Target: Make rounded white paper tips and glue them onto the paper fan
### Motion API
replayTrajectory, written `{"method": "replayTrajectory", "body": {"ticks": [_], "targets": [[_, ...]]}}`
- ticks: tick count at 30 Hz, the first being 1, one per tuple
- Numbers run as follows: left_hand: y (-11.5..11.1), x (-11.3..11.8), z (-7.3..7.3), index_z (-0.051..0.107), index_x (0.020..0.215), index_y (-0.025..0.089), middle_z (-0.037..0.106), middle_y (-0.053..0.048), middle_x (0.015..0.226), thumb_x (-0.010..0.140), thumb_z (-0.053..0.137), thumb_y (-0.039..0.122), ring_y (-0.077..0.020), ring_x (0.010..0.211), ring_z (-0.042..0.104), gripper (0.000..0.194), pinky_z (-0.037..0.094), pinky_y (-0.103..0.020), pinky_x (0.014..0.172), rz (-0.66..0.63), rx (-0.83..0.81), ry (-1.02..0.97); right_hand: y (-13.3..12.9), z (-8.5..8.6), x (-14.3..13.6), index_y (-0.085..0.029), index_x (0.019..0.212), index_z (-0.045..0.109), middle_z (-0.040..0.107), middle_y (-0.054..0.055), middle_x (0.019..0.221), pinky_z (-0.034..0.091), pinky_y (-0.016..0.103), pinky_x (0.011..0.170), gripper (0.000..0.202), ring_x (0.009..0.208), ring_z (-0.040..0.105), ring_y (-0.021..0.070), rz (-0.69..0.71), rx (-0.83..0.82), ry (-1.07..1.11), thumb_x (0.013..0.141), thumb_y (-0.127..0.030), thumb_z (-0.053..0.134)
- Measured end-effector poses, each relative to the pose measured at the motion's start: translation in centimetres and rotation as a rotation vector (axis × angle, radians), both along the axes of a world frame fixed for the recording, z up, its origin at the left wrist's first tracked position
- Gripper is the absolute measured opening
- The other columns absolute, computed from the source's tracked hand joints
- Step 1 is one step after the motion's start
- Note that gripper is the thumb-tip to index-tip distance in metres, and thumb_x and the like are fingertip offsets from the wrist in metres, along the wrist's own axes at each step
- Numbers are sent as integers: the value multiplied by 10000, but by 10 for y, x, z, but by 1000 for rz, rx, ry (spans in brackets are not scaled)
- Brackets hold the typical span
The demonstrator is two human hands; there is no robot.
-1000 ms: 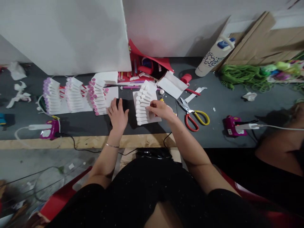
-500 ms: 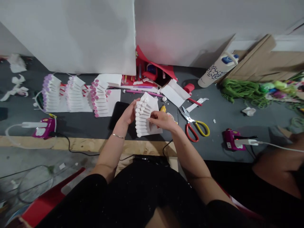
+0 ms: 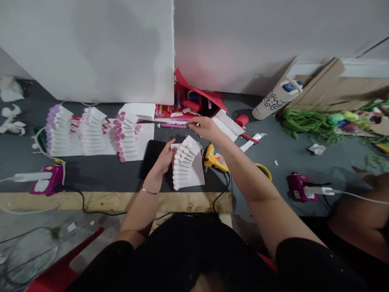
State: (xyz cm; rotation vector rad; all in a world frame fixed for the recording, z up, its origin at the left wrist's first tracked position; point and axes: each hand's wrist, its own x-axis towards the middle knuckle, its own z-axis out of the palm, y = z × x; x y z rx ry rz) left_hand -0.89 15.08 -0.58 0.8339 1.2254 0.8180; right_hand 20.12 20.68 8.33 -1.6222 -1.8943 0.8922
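Note:
My left hand (image 3: 164, 159) holds the left edge of a white paper card (image 3: 198, 174) that bears a fan of white round-tipped sticks (image 3: 182, 164). My right hand (image 3: 203, 129) is above the card's top, over the purple pens (image 3: 173, 125), its thumb and forefinger pinched together; what they hold, if anything, is too small to make out. Just right of the card lies a yellow glue gun (image 3: 214, 158). Three similar fans stand at the left, one purple-tipped (image 3: 57, 129), one pale pink (image 3: 91, 132) and one deep pink (image 3: 125, 136).
A black phone (image 3: 151, 160) lies left of the card. Behind are a red paper box (image 3: 209, 97) and a white bottle (image 3: 270, 103). Green yarn (image 3: 304, 123) and a purple power block (image 3: 299, 187) are at the right, near another person's arm (image 3: 355, 215).
My right hand has left the card's sticks and moved up beyond the card. The glue gun now shows more fully, while my forearm covers most of the scissors. The view has shifted slightly.

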Motion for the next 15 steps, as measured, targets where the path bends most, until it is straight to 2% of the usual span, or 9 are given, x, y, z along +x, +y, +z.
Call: {"method": "replayTrajectory", "body": {"ticks": [3,5,7,10,13,15], "targets": [[0,2,-6,380,1636,232,713,-113,1421,958,610,207,-208,1214,728,716,583,-398,1073,3,64,91,46,-13,-29,-203,1193,798,808,84,1150,545,320,964,337,1040,741,221,30,45,-236,996,-153,530],[-2,2,-9,394,1627,226,673,-122,1482,986,580,226,-217,1320,678,668,526,-431,1161,14,113,148,69,-21,-43,-218,1280,769,779,109,1287,532,352,1029,371,1197,712,264,21,73,-362,1032,-184,495],[-4,1,-12,451,1595,214,662,-137,1492,1026,554,309,-235,1364,650,586,477,-460,1211,27,181,211,87,-26,-52,-187,1315,743,758,156,1329,534,380,1039,372,1242,696,296,-9,73,-427,1051,-218,483],[-7,-2,-16,496,1572,200,634,-164,1512,1052,514,450,-260,1424,601,577,424,-475,1255,40,365,316,108,-32,-59,-95,1229,752,760,242,1263,547,389,1023,318,1227,706,329,-68,42,-453,1037,-242,546],[-9,-5,-17,561,1528,213,554,-166,1595,1040,468,608,-269,1517,510,634,363,-461,1304,40,522,411,124,-36,-62,-81,1150,766,767,252,1221,553,379,1033,253,1242,709,337,-112,-5,-454,988,-237,651],[-11,-4,-17,586,1508,214,536,-165,1615,1024,411,701,-275,1539,485,708,339,-468,1321,18,549,427,131,-38,-63,-88,1168,760,765,240,1230,553,390,1055,253,1270,700,337,-131,-37,-444,965,-216,681]]}}
